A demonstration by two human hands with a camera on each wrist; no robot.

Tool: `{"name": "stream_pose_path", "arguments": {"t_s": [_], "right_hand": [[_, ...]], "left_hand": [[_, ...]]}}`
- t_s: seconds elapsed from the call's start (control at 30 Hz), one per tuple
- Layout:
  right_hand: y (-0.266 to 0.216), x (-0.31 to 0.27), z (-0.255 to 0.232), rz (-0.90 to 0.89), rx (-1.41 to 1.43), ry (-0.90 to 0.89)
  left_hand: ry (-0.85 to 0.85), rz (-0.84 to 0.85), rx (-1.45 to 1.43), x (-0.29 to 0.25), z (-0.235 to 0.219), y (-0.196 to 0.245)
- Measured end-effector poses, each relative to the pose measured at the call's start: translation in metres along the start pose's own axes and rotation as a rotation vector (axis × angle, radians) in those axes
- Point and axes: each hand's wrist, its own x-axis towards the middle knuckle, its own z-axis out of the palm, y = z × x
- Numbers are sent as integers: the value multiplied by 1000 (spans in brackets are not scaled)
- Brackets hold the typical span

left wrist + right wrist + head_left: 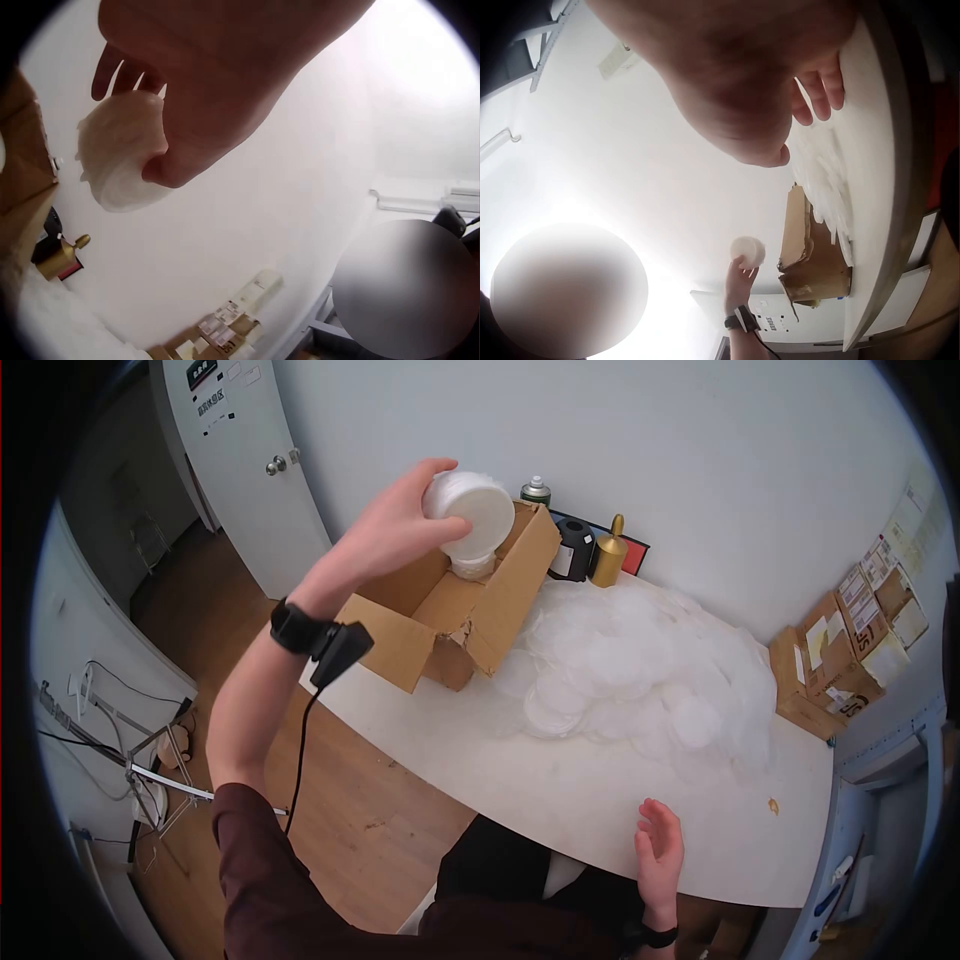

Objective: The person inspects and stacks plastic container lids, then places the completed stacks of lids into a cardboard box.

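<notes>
Left hand point(395, 530) grips one lid stack point(468, 510) above one cardboard box point(470, 600).

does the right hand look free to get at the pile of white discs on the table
Probably yes. The right hand is open and holds nothing, resting at the near edge of the table. Only bare tabletop lies between it and the pile of white discs; the cardboard box stands off to the side.
</notes>
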Motion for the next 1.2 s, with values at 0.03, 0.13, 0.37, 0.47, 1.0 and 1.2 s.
{"name": "stream_pose_path", "arguments": {"t_s": [0.03, 0.13, 0.37, 0.47, 1.0, 1.2], "right_hand": [[4, 0, -1, -2, 0, -3], [9, -1, 5, -23, -62, 36], [11, -3, 4, -91, -200, 26], [10, -3, 8, -85, -186, 59], [1, -5, 6, -112, -373, 26], [-8, -4, 7, -101, -350, 21]], "left_hand": [[-92, -57, 101, 28, 1, -22], [-494, -211, 281, 87, 26, -83], [-954, -563, 270, 111, 82, -128], [-963, -583, 244, 116, 89, -152], [-1477, -553, 631, 118, 146, -152], [-1349, -690, 505, 107, 120, -138]]}}
